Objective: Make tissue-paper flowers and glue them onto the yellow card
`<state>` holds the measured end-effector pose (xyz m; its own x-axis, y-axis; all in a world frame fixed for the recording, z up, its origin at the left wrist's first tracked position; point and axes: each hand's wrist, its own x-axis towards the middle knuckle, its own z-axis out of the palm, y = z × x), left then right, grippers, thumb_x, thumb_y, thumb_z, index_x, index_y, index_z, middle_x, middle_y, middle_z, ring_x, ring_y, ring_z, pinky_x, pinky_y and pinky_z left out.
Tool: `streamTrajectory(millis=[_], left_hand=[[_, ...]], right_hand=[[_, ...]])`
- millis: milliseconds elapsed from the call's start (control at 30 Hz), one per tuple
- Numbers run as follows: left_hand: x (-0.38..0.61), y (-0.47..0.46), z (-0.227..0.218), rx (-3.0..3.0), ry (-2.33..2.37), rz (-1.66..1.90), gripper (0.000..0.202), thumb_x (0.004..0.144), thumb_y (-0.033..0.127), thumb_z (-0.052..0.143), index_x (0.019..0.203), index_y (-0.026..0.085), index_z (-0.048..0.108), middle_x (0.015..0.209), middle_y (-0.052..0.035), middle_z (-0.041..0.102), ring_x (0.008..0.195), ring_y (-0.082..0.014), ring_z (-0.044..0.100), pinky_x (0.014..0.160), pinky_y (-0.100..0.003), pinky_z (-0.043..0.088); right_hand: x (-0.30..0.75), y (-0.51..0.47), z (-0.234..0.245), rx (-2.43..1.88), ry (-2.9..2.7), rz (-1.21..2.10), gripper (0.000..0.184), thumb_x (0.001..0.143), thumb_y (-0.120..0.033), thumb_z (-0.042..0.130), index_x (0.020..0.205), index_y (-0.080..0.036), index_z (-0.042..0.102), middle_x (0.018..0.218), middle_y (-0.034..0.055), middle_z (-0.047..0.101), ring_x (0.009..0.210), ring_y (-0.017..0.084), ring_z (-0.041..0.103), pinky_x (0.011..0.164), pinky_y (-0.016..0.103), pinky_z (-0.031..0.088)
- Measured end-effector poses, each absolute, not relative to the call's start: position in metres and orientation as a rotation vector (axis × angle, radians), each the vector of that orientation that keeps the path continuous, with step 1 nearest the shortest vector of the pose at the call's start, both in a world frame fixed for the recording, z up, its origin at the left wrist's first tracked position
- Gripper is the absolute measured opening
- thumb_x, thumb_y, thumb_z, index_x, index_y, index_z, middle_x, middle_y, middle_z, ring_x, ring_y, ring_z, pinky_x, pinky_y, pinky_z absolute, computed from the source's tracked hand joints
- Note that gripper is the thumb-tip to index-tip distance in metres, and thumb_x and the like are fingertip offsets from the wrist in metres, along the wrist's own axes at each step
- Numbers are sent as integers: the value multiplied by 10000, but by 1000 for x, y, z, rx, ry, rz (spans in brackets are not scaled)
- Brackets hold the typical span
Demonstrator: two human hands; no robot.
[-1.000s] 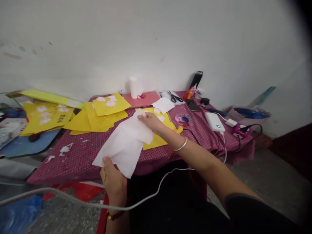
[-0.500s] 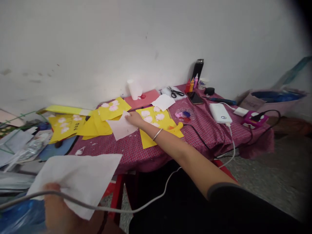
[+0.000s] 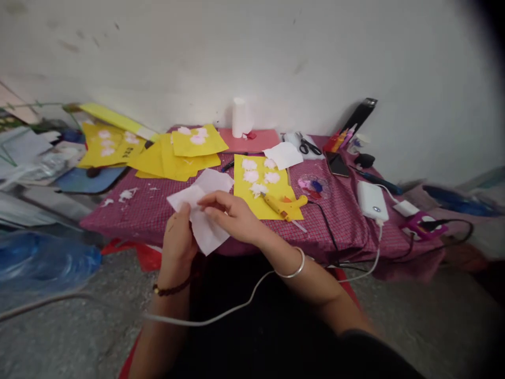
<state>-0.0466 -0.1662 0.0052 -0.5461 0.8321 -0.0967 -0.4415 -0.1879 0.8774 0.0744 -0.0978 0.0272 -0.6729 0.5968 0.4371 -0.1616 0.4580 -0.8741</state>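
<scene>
A single wide-angle camera sits on the person's head, looking forward and down — near enough that the left hand [image 3: 179, 237] and right hand [image 3: 235, 215] fall close to mid-picture. The table [image 3: 145, 218] spans the view beyond them, the wall [image 3: 276, 58] fills the top — and floor [image 3: 79, 347] shows low down on both sides

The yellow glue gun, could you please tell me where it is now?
In the head view, right of centre, the glue gun lies on the lower right of a yellow sheet, to the right of the right hand.

Phone [image 3: 337, 165] near power bank [image 3: 370, 199]
</scene>
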Motion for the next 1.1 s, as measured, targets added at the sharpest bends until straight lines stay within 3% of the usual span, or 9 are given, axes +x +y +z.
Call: streamTrajectory(millis=[133, 233, 333, 500, 700, 900, 1100], left_hand=[[-30, -166, 4, 604, 934, 1832, 249, 779, 381, 689, 909, 184, 607, 801, -18, 701, 621, -133, 646, 575, -246, 554], [-21, -167, 3, 641, 885, 1775, 209, 720, 296, 741, 779, 181, 577, 728, -2, 684, 612, -139, 649, 581, -267, 565], [-13, -166, 1, 668, 909, 1767, 210, 688, 245, 770, 696, 164, 576, 671, 11, 663, 600, -118, 638, 602, -244, 560], [0, -166, -2, 744, 1042, 1769, 194, 670, 250, 800, 715, 151, 639, 679, 17, 662, 604, -107, 627, 610, -225, 542], [10, -168, -5, 918, 1148, 1754, 113, 744, 226, 740, 718, 157, 655, 649, 31, 648, 567, -81, 584, 560, -177, 479], [17, -175, 5, 1134, 1325, 1746, 169, 791, 210, 682, 666, 169, 576, 588, 47, 598, 543, -87, 560, 541, -187, 463], [22, -184, 5, 1546, 1555, 1800, 28, 829, 159, 641, 845, 180, 649, 782, 9, 661, 698, -109, 633, 651, -214, 522]], right_hand=[[90, -109, 5, -453, -1650, 1507, 173, 858, -294, 588, 998, -211, 645, 978, 31, 673, 860, 146, 626, 767, 294, 507], [97, -102, -3, -476, -1475, 1581, 151, 830, -302, 626, 953, -219, 652, 913, 11, 671, 803, 135, 610, 746, 283, 500], [104, -101, -5, -504, -1418, 1586, 133, 814, -292, 643, 921, -214, 661, 888, 6, 669, 784, 130, 598, 741, 277, 484], [111, -106, -9, -546, -1398, 1619, 138, 793, -283, 666, 907, -205, 668, 836, -2, 656, 716, 117, 579, 670, 252, 457], [118, -105, -15, -496, -1398, 1568, 78, 783, -248, 677, 849, -208, 685, 822, -8, 644, 735, 115, 580, 679, 239, 448], [122, -112, -11, -448, -1403, 1516, 53, 769, -253, 705, 808, -217, 697, 822, -8, 617, 727, 120, 567, 672, 251, 445], [120, -115, -10, -585, -1359, 1528, 80, 784, -242, 647, 835, -218, 704, 767, -18, 625, 687, 113, 547, 646, 236, 424]])
